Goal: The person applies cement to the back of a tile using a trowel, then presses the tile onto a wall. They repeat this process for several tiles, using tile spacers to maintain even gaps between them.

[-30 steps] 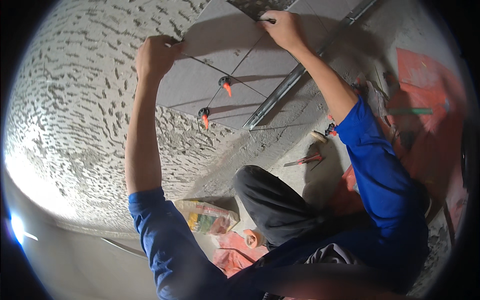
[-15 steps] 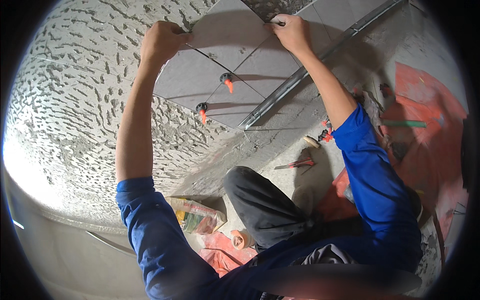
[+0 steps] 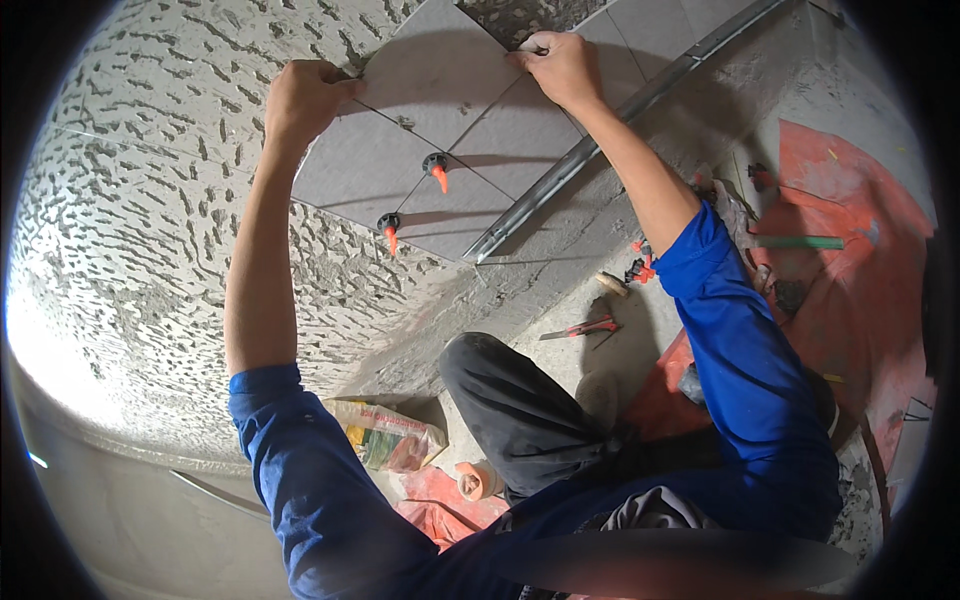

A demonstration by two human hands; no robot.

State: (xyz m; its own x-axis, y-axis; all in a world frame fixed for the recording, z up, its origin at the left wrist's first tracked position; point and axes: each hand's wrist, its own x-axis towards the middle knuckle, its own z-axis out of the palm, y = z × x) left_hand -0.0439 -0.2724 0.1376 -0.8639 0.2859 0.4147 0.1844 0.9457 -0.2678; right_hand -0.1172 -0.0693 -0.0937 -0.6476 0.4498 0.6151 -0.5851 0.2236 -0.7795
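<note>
A grey floor-or-wall tile (image 3: pixel 435 65) sits corner-down against the rough wall, between my hands. My left hand (image 3: pixel 308 98) is closed at its left corner, fingertips on the edge. At the opposite corner my right hand (image 3: pixel 562 70) pinches the tile's edge between thumb and fingers. Below it, more grey tiles (image 3: pixel 365 165) line the wall with narrow joints. Two tile levelling clips with black discs and orange handles stand out from the joints: one clip (image 3: pixel 437 170) near the tile crossing, another clip (image 3: pixel 390 230) lower left.
Grooved mortar (image 3: pixel 190 150) covers the wall at left. A metal profile (image 3: pixel 600 150) runs along the tiles' lower edge. A utility knife (image 3: pixel 582 328) and loose orange-black clips (image 3: pixel 640 265) lie on the floor. Red sheeting (image 3: pixel 850 290) spreads at right; a plastic bag (image 3: pixel 390 435) lies near my knee.
The view has shifted, so most things appear slightly further left. Both hands keep hold of the tile's corners. The dark gap along its lower left edge looks narrower.
</note>
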